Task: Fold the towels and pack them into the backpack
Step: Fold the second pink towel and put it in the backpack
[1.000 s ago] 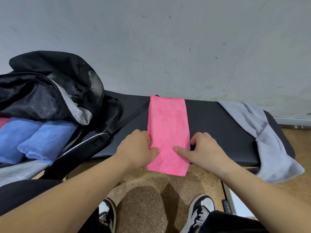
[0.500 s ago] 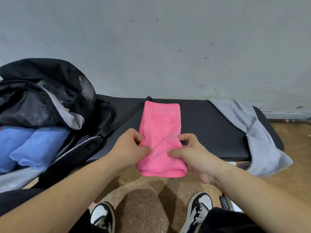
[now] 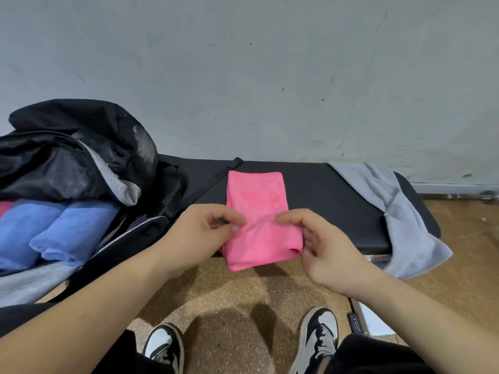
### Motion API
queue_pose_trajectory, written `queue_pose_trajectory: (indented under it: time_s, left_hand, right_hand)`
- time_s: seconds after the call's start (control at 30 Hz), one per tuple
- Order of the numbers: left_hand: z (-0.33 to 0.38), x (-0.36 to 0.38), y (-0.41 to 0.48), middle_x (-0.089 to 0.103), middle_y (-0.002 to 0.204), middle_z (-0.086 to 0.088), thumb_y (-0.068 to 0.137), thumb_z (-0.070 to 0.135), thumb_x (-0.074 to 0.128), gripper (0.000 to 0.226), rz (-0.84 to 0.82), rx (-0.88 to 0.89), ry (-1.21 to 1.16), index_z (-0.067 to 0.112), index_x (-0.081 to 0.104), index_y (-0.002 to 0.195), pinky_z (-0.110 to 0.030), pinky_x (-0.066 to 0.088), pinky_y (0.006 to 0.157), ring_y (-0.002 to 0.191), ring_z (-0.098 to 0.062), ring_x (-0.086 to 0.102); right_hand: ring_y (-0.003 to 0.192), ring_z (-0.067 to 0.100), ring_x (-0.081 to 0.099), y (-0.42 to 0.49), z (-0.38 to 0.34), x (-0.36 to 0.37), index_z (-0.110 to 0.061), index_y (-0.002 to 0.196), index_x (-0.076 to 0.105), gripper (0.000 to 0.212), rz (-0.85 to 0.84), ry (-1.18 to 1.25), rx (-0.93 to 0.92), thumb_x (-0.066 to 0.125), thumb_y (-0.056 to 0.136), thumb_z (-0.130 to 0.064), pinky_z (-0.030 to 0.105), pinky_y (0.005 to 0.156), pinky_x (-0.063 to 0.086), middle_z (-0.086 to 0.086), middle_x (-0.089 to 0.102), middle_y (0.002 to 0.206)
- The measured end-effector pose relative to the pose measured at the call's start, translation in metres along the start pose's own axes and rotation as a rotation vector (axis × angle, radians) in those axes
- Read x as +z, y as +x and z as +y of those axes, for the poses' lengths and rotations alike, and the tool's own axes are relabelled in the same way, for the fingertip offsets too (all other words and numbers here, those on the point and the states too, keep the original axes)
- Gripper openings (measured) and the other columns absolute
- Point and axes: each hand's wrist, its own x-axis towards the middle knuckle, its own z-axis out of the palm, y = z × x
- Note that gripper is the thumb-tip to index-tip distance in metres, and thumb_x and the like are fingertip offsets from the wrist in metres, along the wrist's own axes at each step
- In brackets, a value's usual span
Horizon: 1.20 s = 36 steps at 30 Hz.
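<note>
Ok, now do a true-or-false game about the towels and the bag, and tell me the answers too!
1. The left hand and right hand both pinch the pink towel. True.
2. The blue towels lie on the floor. False: they sit inside the backpack.
3. The grey towel is neatly folded. False: it hangs loosely over the end of the bench.
4. The pink towel's far end rests on the bench. True.

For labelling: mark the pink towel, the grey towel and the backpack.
pink towel (image 3: 256,195), head view, upper flat face.
grey towel (image 3: 410,225), head view, its hanging middle.
backpack (image 3: 67,157), head view, black top flap.
</note>
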Motion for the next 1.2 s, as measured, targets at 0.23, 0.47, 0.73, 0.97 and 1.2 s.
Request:
queue_pose_trajectory:
  time_s: [0.23,0.47,0.73,0.97,1.2]
  left_hand:
    - [-0.004,-0.009,-0.013,0.075,0.113,0.002,0.083,-0.017,0.065,0.055,-0.096,0.157,0.167,0.026,0.072,0.116,-0.021,0.059,0.091,0.104,-0.009,0.075]
    - [-0.011,0.0,-0.017,0.058,0.087,0.0,0.079,0.052,0.077,0.036,-0.077,0.262,0.397,0.017,0.068,0.084,-0.049,0.054,0.078,0.077,-0.019,0.058]
    - [0.004,0.005,-0.003,0.06,0.072,-0.004,0.081,0.03,0.088,0.038,-0.078,0.053,0.054,0.003,0.061,0.082,-0.03,0.044,0.07,0.068,-0.014,0.054]
    - [0.016,0.005,0.035,0.077,0.076,-0.004,0.082,0.036,0.086,0.034,-0.051,-0.022,0.007,0.016,0.064,0.097,-0.028,0.046,0.063,0.064,-0.013,0.06]
    - [0.007,0.011,0.074,0.066,0.081,-0.009,0.097,0.037,0.07,0.031,0.062,-0.241,0.04,0.006,0.066,0.1,-0.032,0.058,0.052,0.068,-0.02,0.064]
  right_hand:
    - [0.065,0.012,0.073,-0.001,-0.01,-0.008,-0.012,0.095,0.074,0.007,0.141,0.125,0.103,0.072,0.095,-0.005,0.024,0.061,0.056,0.004,0.077,0.082]
    - [0.083,0.016,0.061,0.007,-0.003,-0.01,-0.011,0.091,0.072,0.044,0.166,0.186,0.223,0.067,0.09,-0.056,0.04,0.083,0.048,0.021,0.073,0.093]
    - [0.085,0.018,0.062,0.034,0.009,-0.007,-0.008,0.101,0.07,0.063,0.172,0.23,0.296,0.061,0.083,-0.068,0.047,0.081,0.051,0.017,0.075,0.102]
    - [0.097,0.035,0.076,0.075,0.011,-0.016,-0.007,0.1,0.069,0.048,0.119,0.239,0.28,0.082,0.082,-0.05,0.056,0.087,0.058,0.015,0.078,0.099]
    - [0.06,0.019,0.067,0.108,0.039,-0.018,0.0,0.091,0.06,0.038,0.15,0.11,0.491,0.073,0.095,-0.036,0.035,0.051,0.058,0.016,0.067,0.076]
